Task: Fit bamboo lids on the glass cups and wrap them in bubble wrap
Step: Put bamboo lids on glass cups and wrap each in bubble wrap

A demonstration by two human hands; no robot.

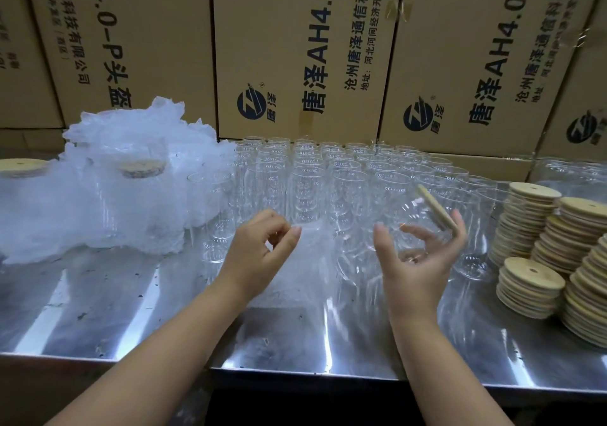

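A shiny steel table (98,310) stands before stacked printed cardboard cartons (305,48), catching light.

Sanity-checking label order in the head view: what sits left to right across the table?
Bamboo-topped cup → bubble wrap pile → left hand → right hand gripping a lidded glass cup → bamboo lid stacks.

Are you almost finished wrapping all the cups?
Not nearly. Done: a few wrapped cups on the left. In hand: the right hand holds a lidded cup; the left hand seems to pinch a bubble wrap sheet. Left: rows of bare glass cups and stacked bamboo lids.
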